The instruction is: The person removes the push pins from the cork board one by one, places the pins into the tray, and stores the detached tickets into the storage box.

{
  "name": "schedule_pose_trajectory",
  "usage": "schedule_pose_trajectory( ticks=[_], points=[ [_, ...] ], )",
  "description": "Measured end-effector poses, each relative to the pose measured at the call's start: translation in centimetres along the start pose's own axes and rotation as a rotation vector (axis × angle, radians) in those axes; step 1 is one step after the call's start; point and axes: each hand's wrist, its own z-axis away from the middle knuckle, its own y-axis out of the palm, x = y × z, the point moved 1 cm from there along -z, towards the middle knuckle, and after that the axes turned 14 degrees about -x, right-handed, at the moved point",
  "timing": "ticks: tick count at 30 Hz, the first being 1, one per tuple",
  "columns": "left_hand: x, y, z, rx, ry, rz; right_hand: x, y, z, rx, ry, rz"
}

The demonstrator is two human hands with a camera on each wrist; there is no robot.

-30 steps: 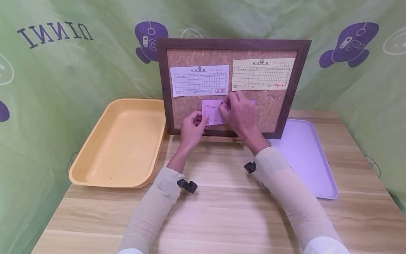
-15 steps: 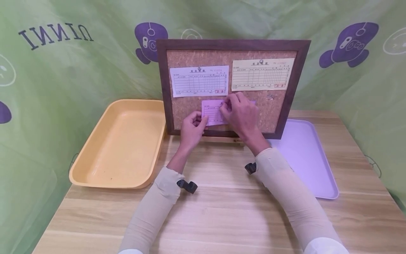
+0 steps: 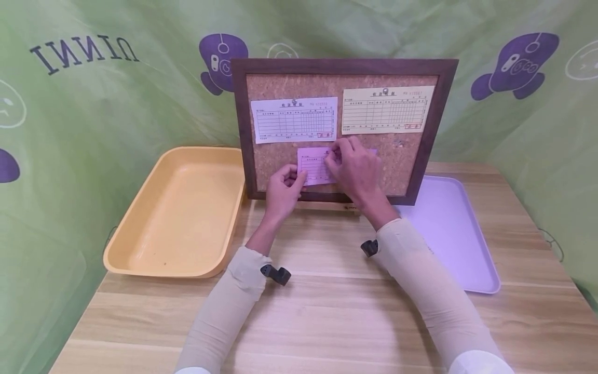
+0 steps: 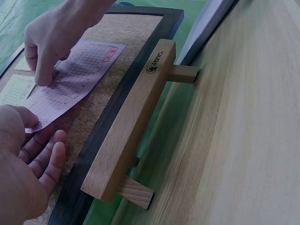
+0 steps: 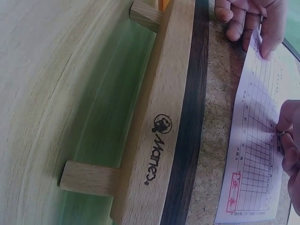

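Note:
A pink receipt slip lies against the lower middle of a framed cork board. My left hand pinches its left edge between thumb and fingers. At the slip's upper middle, my right hand has thumb and fingertips together on a small push pin, mostly hidden; a glint of it shows in the right wrist view. That hand covers much of the slip's right half in the head view. Above hang a white receipt slip and a pale yellow receipt slip, each with a pin at its top.
The board leans on a wooden stand on the wood-grain table. To the left sits a deep yellow tray; to the right, a flat purple tray, partly behind the right forearm. A green printed cloth hangs behind.

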Motion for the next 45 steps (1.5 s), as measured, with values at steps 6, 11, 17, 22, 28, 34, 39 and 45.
schedule_pose_trajectory(
  ticks=[6, 11, 17, 22, 28, 34, 39, 45],
  points=[
    [0.06, -0.03, 0.01, 0.0, 0.004, -0.001, -0.15, -0.01, -0.05, 0.012, 0.004, -0.021],
    [-0.01, 0.03, 0.02, -0.001, 0.013, 0.0, -0.39, 0.02, -0.17, 0.012, -0.002, -0.033],
    [0.11, 0.05, -0.01, 0.0, 0.013, 0.011, -0.54, -0.03, -0.3, 0.019, -0.002, -0.048],
    [0.06, 0.05, 0.01, -0.001, 0.015, 0.014, -0.74, 0.03, -0.3, 0.028, -0.011, -0.056],
    [0.15, 0.04, -0.06, -0.003, 0.019, 0.017, -0.91, -0.02, -0.3, 0.038, -0.014, -0.076],
    [0.26, 0.05, -0.15, -0.005, 0.021, 0.026, -0.9, -0.22, -0.4, 0.066, -0.013, -0.09],
    [0.25, 0.01, -0.17, -0.007, 0.026, 0.027, -0.59, -0.5, -0.42, 0.108, 0.001, -0.059],
    [0.14, 0.09, -0.13, -0.005, 0.022, 0.024, -0.15, -0.71, -0.18, 0.127, 0.022, 0.002]
  ],
)
